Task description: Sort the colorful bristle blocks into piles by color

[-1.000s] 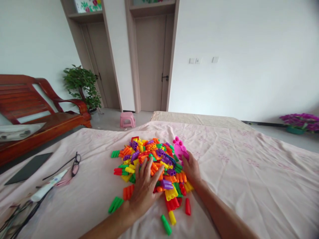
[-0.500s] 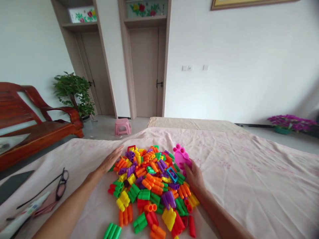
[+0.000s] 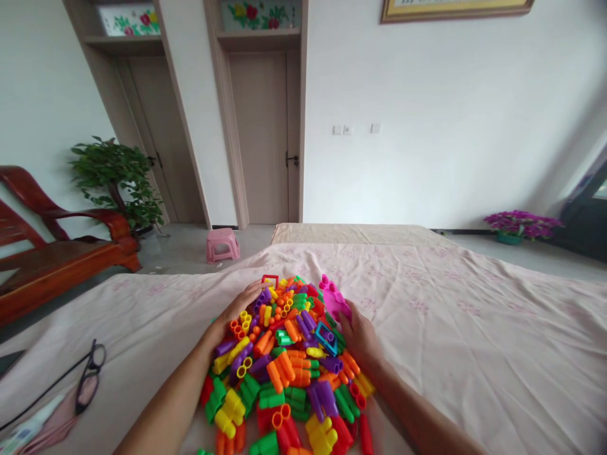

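A heap of bright plastic building blocks (image 3: 287,366), shaped like joined tubes in orange, green, yellow, purple and red, lies on the cloth between my hands. My left hand (image 3: 239,308) rests against the heap's upper left side, fingers stretched forward next to a red square frame (image 3: 270,280). At the upper right edge, my right hand (image 3: 363,335) has its thumb on the front of a pink paw-shaped plastic piece (image 3: 334,301), which stands tilted; the other fingers are partly hidden. A blue rectangular frame (image 3: 327,338) lies on the heap near that hand.
A pale flowered cloth (image 3: 450,354) covers the surface. Eyeglasses (image 3: 90,379) and a white tube (image 3: 33,423) lie at the left. Beyond stand a pink stool (image 3: 222,245), a wooden bench (image 3: 71,240), a leafy plant (image 3: 116,180) and purple flowers (image 3: 521,224).
My left hand has moved right and inward, pushing the left-side blocks closer into the heap. The pink piece now shows more edge-on. The view has turned slightly right.
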`<state>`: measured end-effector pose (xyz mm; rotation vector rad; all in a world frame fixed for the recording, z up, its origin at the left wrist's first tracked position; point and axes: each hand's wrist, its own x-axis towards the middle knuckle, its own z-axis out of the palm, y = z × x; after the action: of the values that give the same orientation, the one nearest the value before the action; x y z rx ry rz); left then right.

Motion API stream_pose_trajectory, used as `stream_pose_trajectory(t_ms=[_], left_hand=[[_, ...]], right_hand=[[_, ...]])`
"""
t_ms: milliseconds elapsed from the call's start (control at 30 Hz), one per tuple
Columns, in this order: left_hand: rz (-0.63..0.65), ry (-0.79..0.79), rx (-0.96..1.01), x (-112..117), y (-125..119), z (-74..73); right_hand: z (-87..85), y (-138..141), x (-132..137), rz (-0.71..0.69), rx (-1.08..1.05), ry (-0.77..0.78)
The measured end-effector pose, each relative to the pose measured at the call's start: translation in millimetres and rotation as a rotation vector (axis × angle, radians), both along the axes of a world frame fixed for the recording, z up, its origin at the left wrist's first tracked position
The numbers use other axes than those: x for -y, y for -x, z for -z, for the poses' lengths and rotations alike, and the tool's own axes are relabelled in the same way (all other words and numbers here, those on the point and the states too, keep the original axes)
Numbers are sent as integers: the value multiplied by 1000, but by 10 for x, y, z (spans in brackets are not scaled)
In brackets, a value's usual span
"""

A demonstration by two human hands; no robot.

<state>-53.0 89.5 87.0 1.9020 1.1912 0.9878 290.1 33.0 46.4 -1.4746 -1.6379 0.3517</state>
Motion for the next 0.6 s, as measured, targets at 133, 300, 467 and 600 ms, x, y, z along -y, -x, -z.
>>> stream_pose_trajectory(t_ms=[133,300,467,600], left_hand=[[106,73,36,249,-196,-170],[181,87,63,649,-463,-447],[-112,-95,-23,716,-236,-247],[-460,-102,-254,660,258,200]], right_hand=[[8,14,8,2,75,-10],[-16,21,25,3,139,-7],[-73,22,74,-2,155,46],[-162,78,168,-4,172,76]])
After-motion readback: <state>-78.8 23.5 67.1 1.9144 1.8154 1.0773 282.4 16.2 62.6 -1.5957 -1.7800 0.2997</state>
